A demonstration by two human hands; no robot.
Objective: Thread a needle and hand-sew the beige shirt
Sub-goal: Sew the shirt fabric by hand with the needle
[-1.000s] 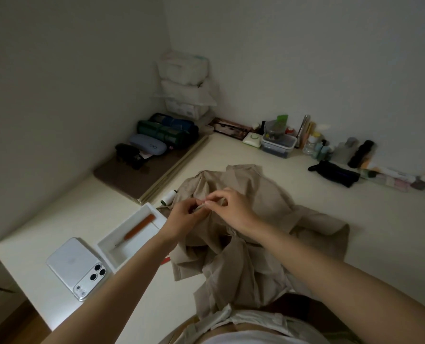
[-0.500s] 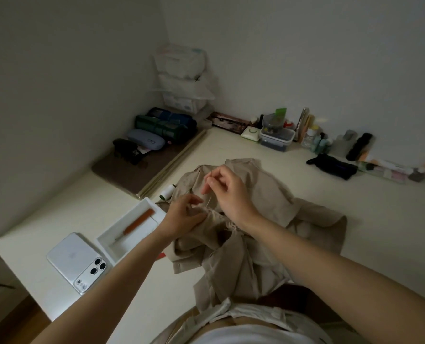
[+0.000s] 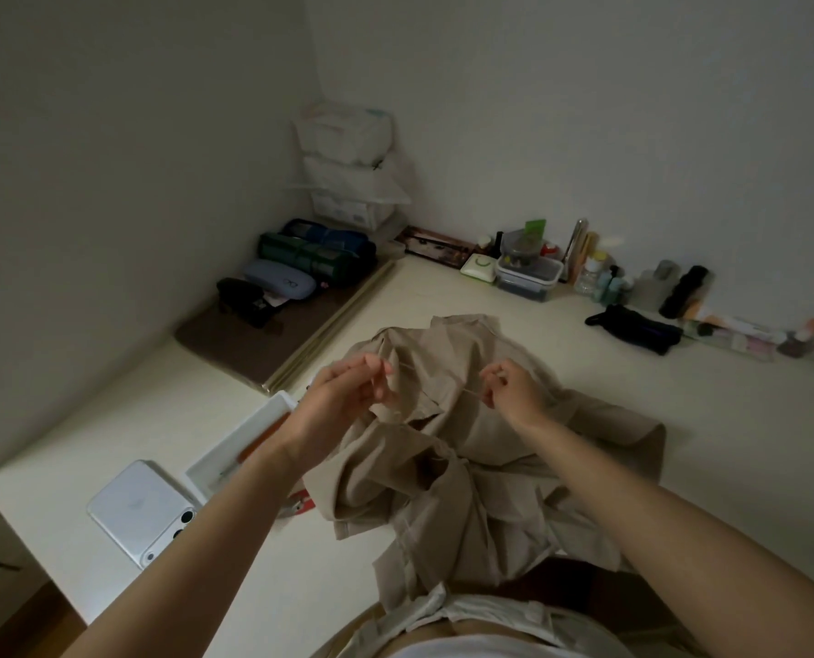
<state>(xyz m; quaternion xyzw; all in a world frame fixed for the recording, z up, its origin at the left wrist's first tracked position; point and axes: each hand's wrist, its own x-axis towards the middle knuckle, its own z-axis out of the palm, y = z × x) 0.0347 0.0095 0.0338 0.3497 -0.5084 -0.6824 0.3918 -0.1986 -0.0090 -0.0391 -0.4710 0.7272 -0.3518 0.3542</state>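
The beige shirt (image 3: 447, 472) lies crumpled on the cream table (image 3: 680, 401) in front of me, its lower part hanging toward my lap. My left hand (image 3: 343, 401) and my right hand (image 3: 514, 391) are raised above the shirt, some way apart. A pale thread (image 3: 435, 378) stretches taut between them, each end pinched between thumb and fingertips. The needle is too small to make out.
A white tray (image 3: 253, 448) with an orange-handled tool and a white phone (image 3: 143, 510) sit left of the shirt. A red item (image 3: 303, 505) peeks from under the cloth. Cases, boxes, bottles and a black pouch (image 3: 637, 327) line the back wall.
My hands were together over the shirt; they have since moved apart, the right going right and the left lifting, drawing the thread taut between them.
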